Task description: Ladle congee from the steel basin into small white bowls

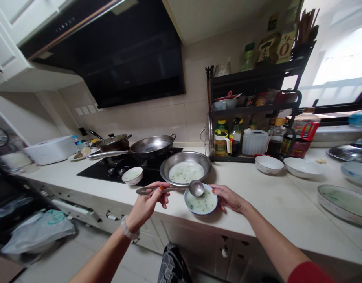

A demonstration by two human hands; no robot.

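Observation:
My left hand is closed around the handle of a metal ladle. The ladle's cup hangs over the far side of a small bowl, which holds pale soup with green bits. On that bowl's right side, my right hand grips the rim. Just behind stands a wide metal basin with more of the same milky soup. To the left, a small patterned bowl with pale soup stands at the front edge of the black stove.
A steel wok and a lidded pot sit on the stove. Bottles crowd a black rack against the wall. Bowls line the counter at right, including a large soup bowl. The counter's front edge runs beneath my hands.

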